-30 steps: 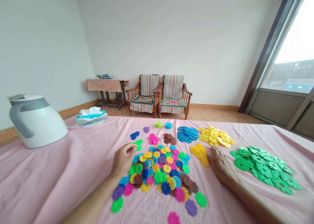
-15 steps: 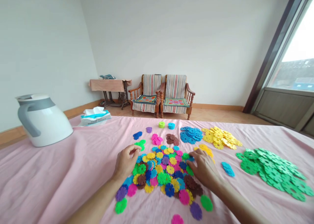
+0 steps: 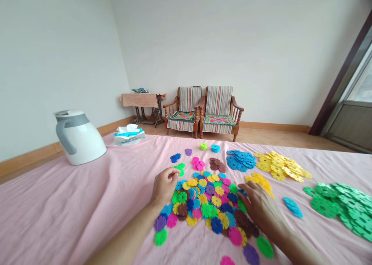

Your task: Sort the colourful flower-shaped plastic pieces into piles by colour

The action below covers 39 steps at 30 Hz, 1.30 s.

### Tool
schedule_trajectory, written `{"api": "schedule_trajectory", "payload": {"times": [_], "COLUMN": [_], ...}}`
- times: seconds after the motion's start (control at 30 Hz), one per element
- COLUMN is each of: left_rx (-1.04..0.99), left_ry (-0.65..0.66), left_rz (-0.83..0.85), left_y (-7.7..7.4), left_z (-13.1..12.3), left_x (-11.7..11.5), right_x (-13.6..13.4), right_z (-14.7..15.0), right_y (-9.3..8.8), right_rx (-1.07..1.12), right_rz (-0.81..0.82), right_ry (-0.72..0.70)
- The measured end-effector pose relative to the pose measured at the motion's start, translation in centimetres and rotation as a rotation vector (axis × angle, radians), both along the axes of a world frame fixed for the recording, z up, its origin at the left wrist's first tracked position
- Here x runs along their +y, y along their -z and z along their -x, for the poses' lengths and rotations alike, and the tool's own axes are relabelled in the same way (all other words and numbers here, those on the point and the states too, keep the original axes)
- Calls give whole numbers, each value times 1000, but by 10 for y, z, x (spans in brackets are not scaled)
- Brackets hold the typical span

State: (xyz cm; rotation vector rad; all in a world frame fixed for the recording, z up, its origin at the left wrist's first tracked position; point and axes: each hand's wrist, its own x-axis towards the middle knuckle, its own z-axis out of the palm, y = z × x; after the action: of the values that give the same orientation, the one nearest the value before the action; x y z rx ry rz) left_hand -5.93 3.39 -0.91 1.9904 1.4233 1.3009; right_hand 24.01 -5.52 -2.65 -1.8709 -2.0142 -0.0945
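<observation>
Many flower-edged plastic discs of mixed colours lie in a central pile (image 3: 203,203) on the pink cloth (image 3: 122,187). My left hand (image 3: 166,183) is at the pile's left edge beside a few bright green discs (image 3: 181,168); its thumb and fingertips are pinched together, and what is between them, if anything, is too small to make out. At the right edge, my right hand (image 3: 257,201) rests palm down with its fingers apart, over blue and green discs, some partly hidden beneath it. Small groups of pink (image 3: 198,164) and brown discs (image 3: 217,164) lie behind the pile.
Sorted blue (image 3: 240,160), yellow (image 3: 281,166) and green discs (image 3: 345,207) lie at the right. A white kettle (image 3: 84,141) and a tissue box (image 3: 129,135) stand at the left. Two wooden chairs (image 3: 217,119) are beyond the cloth.
The view has turned slightly left, so everything appears shifted right. Both hands keep about the same places beside the pile.
</observation>
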Motion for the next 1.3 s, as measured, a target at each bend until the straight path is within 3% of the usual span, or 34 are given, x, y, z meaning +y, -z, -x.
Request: {"api": "schedule_trajectory", "payload": {"times": [0.37, 0.53, 0.63, 0.87, 1.3], "left_rx": [17, 17, 14, 7, 94], "left_ry": [-10, -12, -7, -1, 40], "left_rz": [19, 28, 28, 27, -75], "left_y": [0, 0, 2, 7, -2], "left_z": [0, -1, -1, 0, -6], "left_x": [1, 1, 2, 5, -7], "right_x": [-1, 8, 7, 1, 3], "right_z": [-13, -22, -18, 3, 0], "right_y": [3, 12, 10, 6, 0], "right_rx": [132, 386, 509, 512, 581], "right_rz": [52, -32, 56, 103, 125], "right_ry": [-76, 6, 9, 57, 22]}}
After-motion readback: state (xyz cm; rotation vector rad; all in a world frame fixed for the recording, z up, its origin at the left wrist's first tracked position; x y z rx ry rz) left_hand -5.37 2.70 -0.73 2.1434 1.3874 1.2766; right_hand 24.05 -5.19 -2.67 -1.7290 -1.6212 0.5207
